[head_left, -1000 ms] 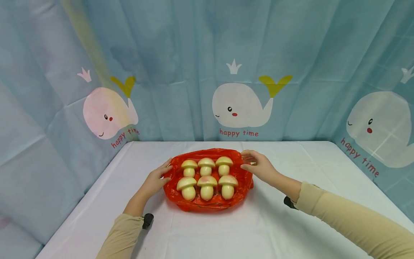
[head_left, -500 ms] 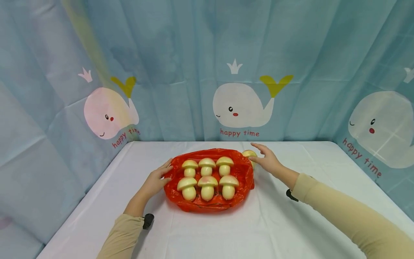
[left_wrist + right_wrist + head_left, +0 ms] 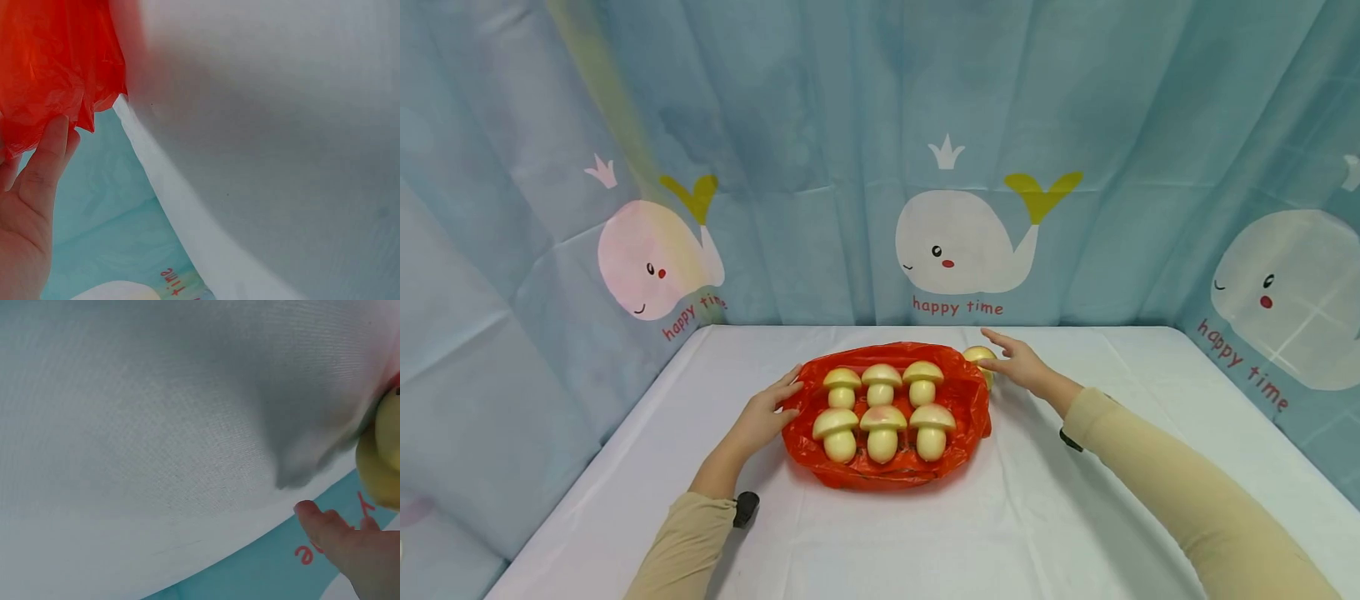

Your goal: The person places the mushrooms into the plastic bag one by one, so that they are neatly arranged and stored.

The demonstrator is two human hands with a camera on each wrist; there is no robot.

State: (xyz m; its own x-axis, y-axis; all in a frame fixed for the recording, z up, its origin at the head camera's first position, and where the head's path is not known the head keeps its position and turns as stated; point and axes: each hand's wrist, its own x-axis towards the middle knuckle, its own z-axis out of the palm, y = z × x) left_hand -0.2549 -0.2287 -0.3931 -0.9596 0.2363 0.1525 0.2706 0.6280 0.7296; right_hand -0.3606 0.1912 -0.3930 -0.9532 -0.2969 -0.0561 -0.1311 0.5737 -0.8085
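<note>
A red plastic bag [image 3: 887, 478], its mouth spread wide, lies on the white table. Inside sit two rows of three pale yellow toy mushrooms [image 3: 882, 434]. My left hand [image 3: 756, 425] rests against the bag's left side; in the left wrist view its extended fingers [image 3: 55, 140] touch the red plastic. Beyond the bag's back right edge stands another toy mushroom [image 3: 978, 355], partly hidden by the bag and by my fingers. My right hand [image 3: 1024, 367] is beside this one with its fingers spread; whether a fingertip touches it is unclear.
White cloth covers the table [image 3: 925, 542]. Blue curtains [image 3: 820, 250] printed with whales rise behind it and along both sides. A black device [image 3: 745, 509] sits at the left wrist.
My right hand has drawn slightly back and right from the mushroom behind the bag, its fingers opening and uncovering more of it. My left hand stays at the bag.
</note>
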